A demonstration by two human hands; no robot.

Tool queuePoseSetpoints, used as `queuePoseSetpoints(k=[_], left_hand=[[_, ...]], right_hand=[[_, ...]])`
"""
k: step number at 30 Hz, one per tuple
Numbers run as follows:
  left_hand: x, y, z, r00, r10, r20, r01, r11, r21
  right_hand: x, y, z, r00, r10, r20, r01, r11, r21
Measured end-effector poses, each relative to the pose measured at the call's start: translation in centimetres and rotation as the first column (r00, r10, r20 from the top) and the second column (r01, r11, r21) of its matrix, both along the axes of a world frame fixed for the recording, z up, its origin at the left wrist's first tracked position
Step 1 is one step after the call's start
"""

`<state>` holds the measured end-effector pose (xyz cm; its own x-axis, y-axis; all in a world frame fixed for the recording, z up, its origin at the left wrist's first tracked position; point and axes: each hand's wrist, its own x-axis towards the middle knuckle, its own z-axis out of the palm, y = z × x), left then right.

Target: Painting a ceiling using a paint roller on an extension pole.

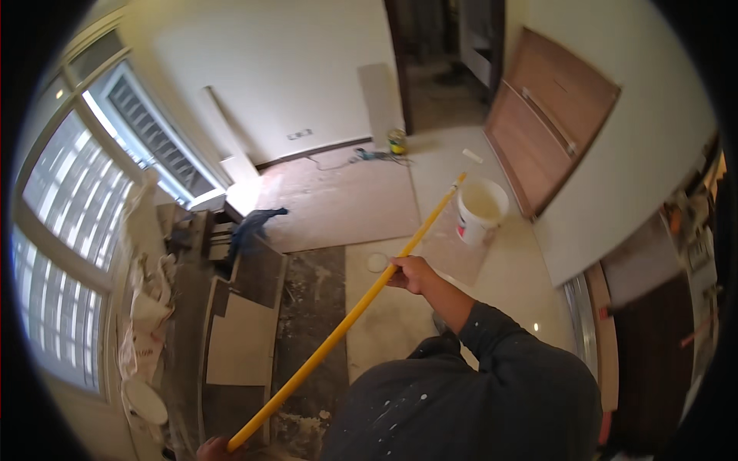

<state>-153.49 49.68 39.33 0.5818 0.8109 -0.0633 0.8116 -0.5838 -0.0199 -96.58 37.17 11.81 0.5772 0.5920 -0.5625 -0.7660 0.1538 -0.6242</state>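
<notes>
A long yellow pole [330, 342] slants across the view from the lower left toward the upper middle. At its far end is a small white paint roller [473, 156], just beyond the rim of a white bucket [483, 211]. My right hand [410, 274] is wrapped round the pole's middle, its forearm in a dark, paint-flecked sleeve. Down at the lower edge, my left hand [216, 449] grips the pole's near end and is partly cut off by the picture's border. Pale contents show inside the bucket, which stands on the floor.
Boards and a dark cloth [257, 227] lie at the left, below the windows. A brown panel [550, 119] leans against the right wall. By the far wall are a power tool [373, 155] with a cord and a tin [397, 141]. A round white lid [377, 263] lies on the floor.
</notes>
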Motion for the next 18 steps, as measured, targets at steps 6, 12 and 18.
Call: queuePoseSetpoints(k=[6,12,18], left_hand=[[13.2,0.2,5.8,0.985,-0.067,-0.158,0.063,0.998,-0.029],[32.7,-2.9,8.4,0.936,-0.319,-0.148,0.322,0.947,0.000],[49.6,-4.5,7.1,0.759,-0.525,-0.385,0.616,0.769,0.168]], right_hand=[[6.7,-5.3,-6.8,0.985,-0.007,-0.174,0.011,1.000,0.020],[19.6,-7.7,-12.0,0.935,-0.247,-0.255,0.251,0.968,-0.019],[31.2,-9.2,-16.6,0.898,-0.339,-0.280,0.329,0.941,-0.083]])
